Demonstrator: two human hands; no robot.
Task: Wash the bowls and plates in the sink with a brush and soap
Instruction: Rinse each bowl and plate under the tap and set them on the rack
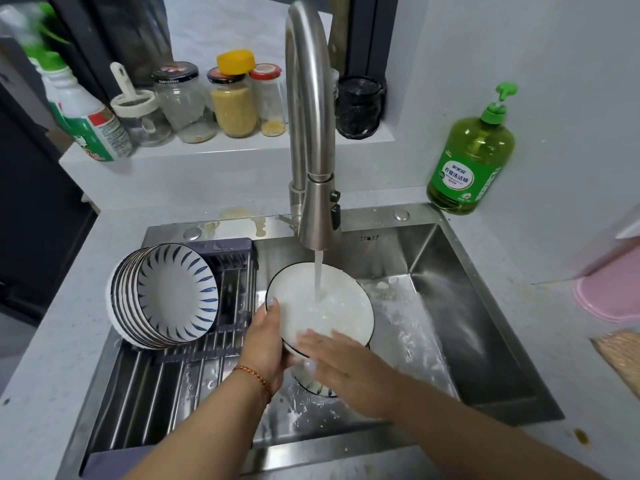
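Observation:
A white plate with a dark rim is tilted under the running tap, and water falls onto its face. My left hand grips the plate's left edge, thumb on the front. My right hand lies flat with straight fingers on the plate's lower face. Under the plate, another dish shows partly in the sink. Several blue-striped bowls lean stacked on edge on the drying rack at the left. No brush is in view.
A green dish-soap pump bottle stands on the counter at the back right. Jars and a spray bottle line the ledge behind the tap. A pink object lies at the right counter edge. Foam covers the sink floor.

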